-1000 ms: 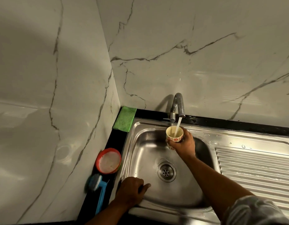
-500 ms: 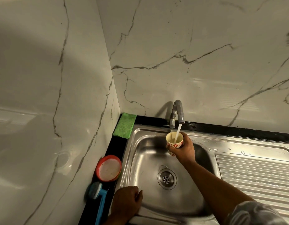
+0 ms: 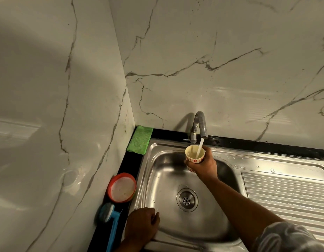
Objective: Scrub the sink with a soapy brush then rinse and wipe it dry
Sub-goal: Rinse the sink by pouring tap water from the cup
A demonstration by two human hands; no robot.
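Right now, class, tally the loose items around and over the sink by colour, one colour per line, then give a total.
Green: 1, the cloth
Red: 1, the bowl
Blue: 1, the brush
Cream with red flowers: 1, the cup
Total: 4

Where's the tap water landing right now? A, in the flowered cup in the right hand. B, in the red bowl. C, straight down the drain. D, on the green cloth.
A: the stream from the tap falls into the flowered cup that the right hand grips over the sink.
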